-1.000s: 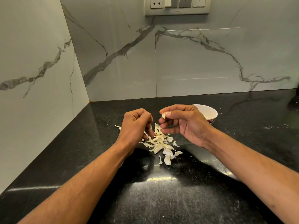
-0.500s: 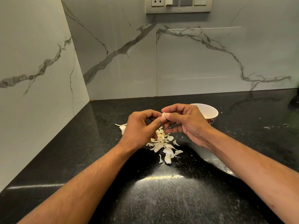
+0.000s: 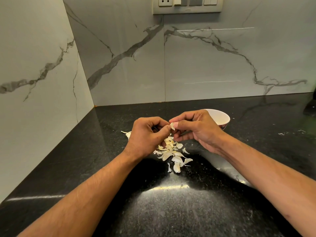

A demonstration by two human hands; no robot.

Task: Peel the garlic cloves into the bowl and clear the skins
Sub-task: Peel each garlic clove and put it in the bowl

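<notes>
Both hands have closed in since a second ago: the left hand [image 3: 145, 135] now pinches the clove [image 3: 172, 126] that the right hand [image 3: 196, 129] grips above the skins [image 3: 172, 154] on the bench [image 3: 171, 211]. Behind the right hand, half hidden, stands the bowl [image 3: 220, 117]; a switch plate [image 3: 187, 5] sits on the marble wall [image 3: 205, 65], with no readable writing.

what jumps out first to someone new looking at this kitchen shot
Two bare hands meet mid-frame over a glossy black speckled countertop, the left hand and right hand together pinching a small pale garlic clove. Below them lies a scattered pile of papery white garlic skins, and a white bowl sits behind the right hand.
</notes>
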